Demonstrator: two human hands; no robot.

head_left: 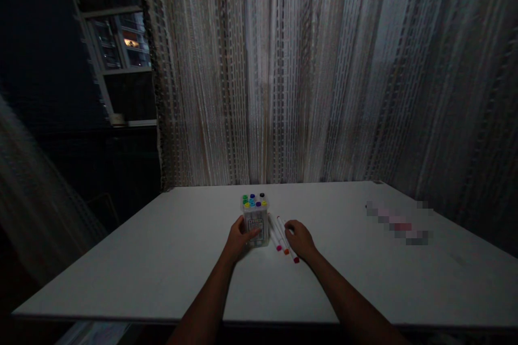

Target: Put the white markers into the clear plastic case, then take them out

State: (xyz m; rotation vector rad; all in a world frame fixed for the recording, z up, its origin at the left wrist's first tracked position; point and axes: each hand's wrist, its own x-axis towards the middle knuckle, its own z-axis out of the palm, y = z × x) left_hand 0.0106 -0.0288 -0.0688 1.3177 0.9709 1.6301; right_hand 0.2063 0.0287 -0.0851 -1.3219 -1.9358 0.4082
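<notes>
On the white surface [162, 259], the left hand [238, 238] grips a clear plastic marker case [256, 220]; the right hand [300, 237], grip indeterminable, curls at white markers [280, 236] with pink, orange and red caps.

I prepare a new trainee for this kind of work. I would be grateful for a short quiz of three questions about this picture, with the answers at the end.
1. True or false: the left hand grips a clear case that stands upright on the table.
2. Which cap colours do the three loose markers show? a) green, blue, black; b) pink, orange, red; c) yellow, purple, green.
3. Which loose marker lies nearest the right hand?

Key: 1. True. 2. b. 3. The red-capped one.
</notes>
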